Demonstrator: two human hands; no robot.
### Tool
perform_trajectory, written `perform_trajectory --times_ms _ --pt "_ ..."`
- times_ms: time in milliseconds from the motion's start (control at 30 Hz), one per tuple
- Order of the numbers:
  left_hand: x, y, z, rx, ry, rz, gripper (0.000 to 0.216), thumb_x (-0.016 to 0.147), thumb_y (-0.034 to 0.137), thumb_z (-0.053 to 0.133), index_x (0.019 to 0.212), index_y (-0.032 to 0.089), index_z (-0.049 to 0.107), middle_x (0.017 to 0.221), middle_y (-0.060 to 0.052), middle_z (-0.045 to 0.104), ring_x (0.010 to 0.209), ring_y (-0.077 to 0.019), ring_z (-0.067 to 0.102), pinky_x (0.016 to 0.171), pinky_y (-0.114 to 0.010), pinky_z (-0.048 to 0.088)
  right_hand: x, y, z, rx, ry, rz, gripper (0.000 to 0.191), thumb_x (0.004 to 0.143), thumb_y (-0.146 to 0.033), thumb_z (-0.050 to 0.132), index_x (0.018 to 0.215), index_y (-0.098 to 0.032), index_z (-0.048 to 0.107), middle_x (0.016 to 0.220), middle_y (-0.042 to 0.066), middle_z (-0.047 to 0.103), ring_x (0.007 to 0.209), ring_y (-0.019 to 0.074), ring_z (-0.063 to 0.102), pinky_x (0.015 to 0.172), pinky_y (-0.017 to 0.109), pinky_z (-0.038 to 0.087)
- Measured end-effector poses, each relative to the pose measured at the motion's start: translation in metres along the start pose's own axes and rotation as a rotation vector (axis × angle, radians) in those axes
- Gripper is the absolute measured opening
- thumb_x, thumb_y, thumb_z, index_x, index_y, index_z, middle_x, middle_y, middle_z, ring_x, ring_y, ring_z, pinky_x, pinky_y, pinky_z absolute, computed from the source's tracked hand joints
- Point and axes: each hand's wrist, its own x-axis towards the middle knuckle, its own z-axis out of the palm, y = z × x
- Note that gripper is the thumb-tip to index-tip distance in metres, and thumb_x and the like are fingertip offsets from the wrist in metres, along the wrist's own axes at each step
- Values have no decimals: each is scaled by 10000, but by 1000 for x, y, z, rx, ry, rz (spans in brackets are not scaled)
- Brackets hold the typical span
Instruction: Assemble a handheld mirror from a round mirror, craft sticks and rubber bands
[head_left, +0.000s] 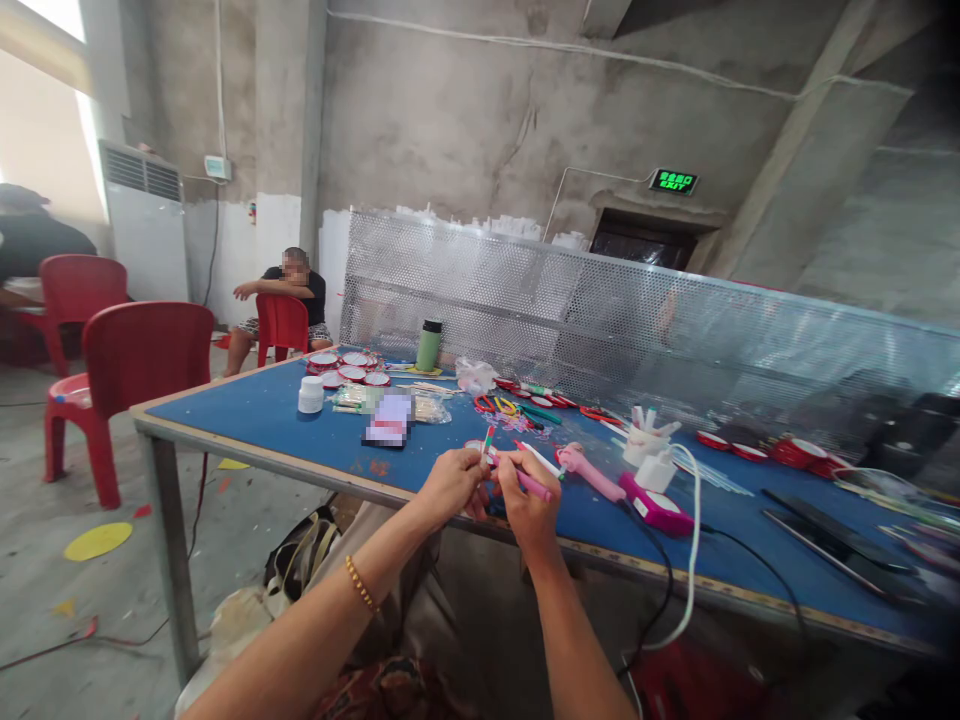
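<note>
My left hand is closed around a thin white stick with a red and green tip, held just above the near edge of the blue table. My right hand is closed on a pink pen-like tool and another white stick, touching the left hand's stick. A pink glue gun lies just right of my hands. A white cup with several sticks stands behind it. A gold bracelet sits on my left wrist.
A magenta box with a white plug and cables lies to the right. Red-rimmed discs, a white jar, a green flask and scissors sit farther back. A perforated metal screen backs the table. Red chairs and a seated person are at left.
</note>
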Motion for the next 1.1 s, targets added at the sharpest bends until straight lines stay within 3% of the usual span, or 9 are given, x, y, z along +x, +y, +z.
perform_trajectory --times_ms 633,833,1100 --pt "-2 2 0 5 -5 -18 318 838 453 502 663 189 469 462 26 549 382 -135 573 378 -205 404 2 1 0 -51 -28 -91 222 915 -250 508 734 -197 625 626 1 636 562 140 586 585 258 468" --pt "-1 1 0 -2 2 -22 309 828 454 520 675 188 490 478 29 558 383 -134 573 374 -205 399 0 0 -1 -5 26 -10 196 915 -268 514 784 -202 644 625 -6 644 544 147 616 545 257 490" --pt "1 -2 -1 6 1 -8 332 835 481 511 672 193 478 469 28 553 396 -139 579 383 -210 399 1 2 1 -30 2 -52 203 912 -267 519 768 -202 647 650 2 652 555 142 609 563 257 481"
